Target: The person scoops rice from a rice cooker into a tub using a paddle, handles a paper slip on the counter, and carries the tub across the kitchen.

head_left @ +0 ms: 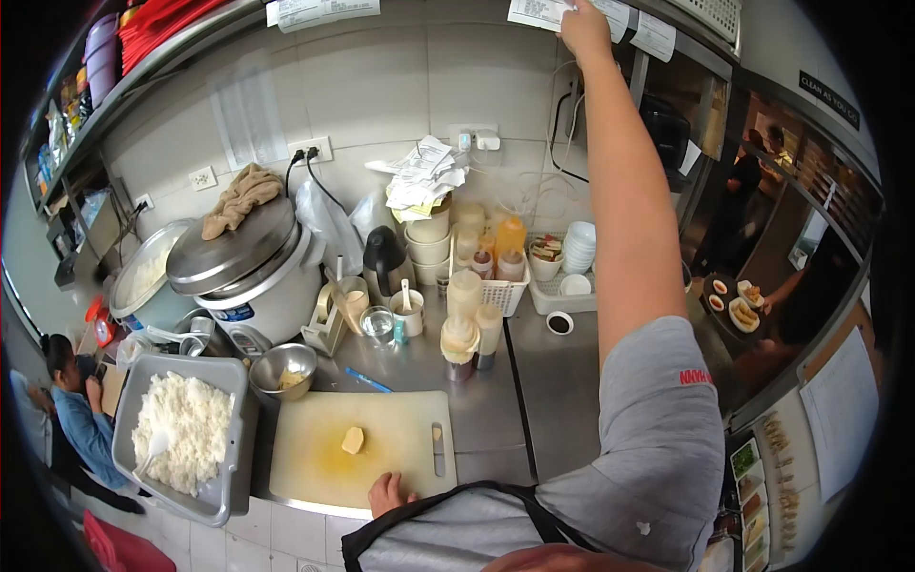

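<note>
1. The right hand [585, 36] is reaching up to a white paper slip [536, 11] at the top of the view; its fingers are bending narrowly and touching the slip, but whether they are pinching it I cannot tell.
2. The left hand [386, 494] is resting on the near edge of the cutting board [400, 419], its fingers curling slightly, the thumb standing a little apart; no object is showing in its grasp.
3. The paper slip is hanging left of two more slips, its long axis running left to right and dipping slightly rightward.
4. The cutting board is lying flat on the counter, its long axis running left to right, its slotted end pointing right.
5. A pale yellow piece [354, 440] is sitting on the board, beyond the left hand.
6. A blue pen [369, 380] is lying just beyond the board, slanting down rightward.
</note>
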`<state>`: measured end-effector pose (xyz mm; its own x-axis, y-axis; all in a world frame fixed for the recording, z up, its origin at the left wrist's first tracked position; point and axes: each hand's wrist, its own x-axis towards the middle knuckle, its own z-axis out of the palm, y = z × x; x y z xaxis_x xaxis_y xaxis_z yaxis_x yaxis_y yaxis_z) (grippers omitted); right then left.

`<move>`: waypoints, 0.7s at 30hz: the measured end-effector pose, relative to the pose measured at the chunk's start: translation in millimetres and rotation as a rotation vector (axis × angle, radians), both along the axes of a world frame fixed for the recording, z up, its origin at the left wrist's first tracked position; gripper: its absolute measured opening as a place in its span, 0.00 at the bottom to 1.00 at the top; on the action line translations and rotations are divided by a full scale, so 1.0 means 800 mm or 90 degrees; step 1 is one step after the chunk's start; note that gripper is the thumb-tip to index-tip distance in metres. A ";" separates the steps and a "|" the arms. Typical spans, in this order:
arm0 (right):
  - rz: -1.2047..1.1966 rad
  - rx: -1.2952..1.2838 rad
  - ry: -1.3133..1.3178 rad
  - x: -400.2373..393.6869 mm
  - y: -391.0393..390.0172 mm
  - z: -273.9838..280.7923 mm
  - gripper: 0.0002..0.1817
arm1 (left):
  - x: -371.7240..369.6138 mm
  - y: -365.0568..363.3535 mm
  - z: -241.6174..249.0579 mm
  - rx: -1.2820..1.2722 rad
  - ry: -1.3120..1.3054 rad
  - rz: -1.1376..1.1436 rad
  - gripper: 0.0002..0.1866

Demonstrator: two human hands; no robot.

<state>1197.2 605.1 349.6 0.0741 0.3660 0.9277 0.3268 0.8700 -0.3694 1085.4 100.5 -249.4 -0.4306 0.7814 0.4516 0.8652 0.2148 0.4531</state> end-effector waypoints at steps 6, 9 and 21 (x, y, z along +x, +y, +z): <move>-0.129 -0.064 -0.001 0.047 -0.161 -0.025 0.29 | 0.008 0.000 0.022 0.015 -0.035 0.012 0.29; 0.356 0.090 -0.023 0.105 -0.281 -0.073 0.16 | 0.020 -0.004 0.041 0.026 -0.064 0.040 0.28; 1.110 0.410 -0.604 0.229 -0.513 -0.145 0.25 | 0.021 -0.009 0.059 0.019 -0.060 0.000 0.27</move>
<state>1380.1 194.8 233.7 -0.3779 -0.8045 0.4581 -0.9256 0.3166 -0.2076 1102.4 93.4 -202.2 -0.4715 0.7683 0.4330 0.8189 0.1992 0.5383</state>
